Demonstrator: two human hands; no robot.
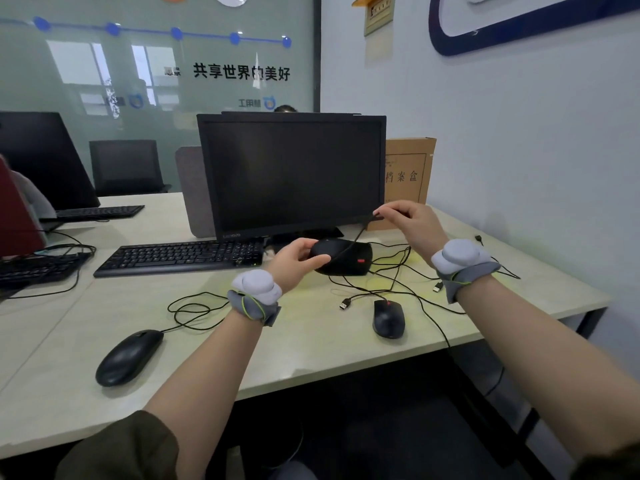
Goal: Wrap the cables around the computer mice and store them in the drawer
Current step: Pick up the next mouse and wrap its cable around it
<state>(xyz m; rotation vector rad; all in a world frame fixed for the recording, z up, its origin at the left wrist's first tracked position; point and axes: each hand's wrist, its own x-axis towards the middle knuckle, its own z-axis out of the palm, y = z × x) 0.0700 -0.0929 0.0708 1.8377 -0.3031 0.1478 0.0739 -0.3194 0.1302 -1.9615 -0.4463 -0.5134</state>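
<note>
Left hand (294, 259) grips black matte corded mouse (341, 256) above pale desk (311, 348), steadying it as spool. Right hand (408, 220) pinches its thin black cable (356, 235) taut, raised for next loop (judging). Two other mice on desk unwrapped; drawer not visible.

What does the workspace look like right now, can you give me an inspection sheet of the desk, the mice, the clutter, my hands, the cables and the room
Surface: pale desk, drawer not in view.
Job's things: held mouse raised in front of the monitor; left mouse and right mouse lie on the desk, unwrapped.
Clutter: keyboard, monitor, brown file box.
Grips: left hand holds the raised mouse; right hand pinches its cable taut above it.
Cables: loose tangle with two USB plugs free on the desk; one cable drops over the front edge.
Surroundings: glass partition, white wall, second workstation at left.
</note>
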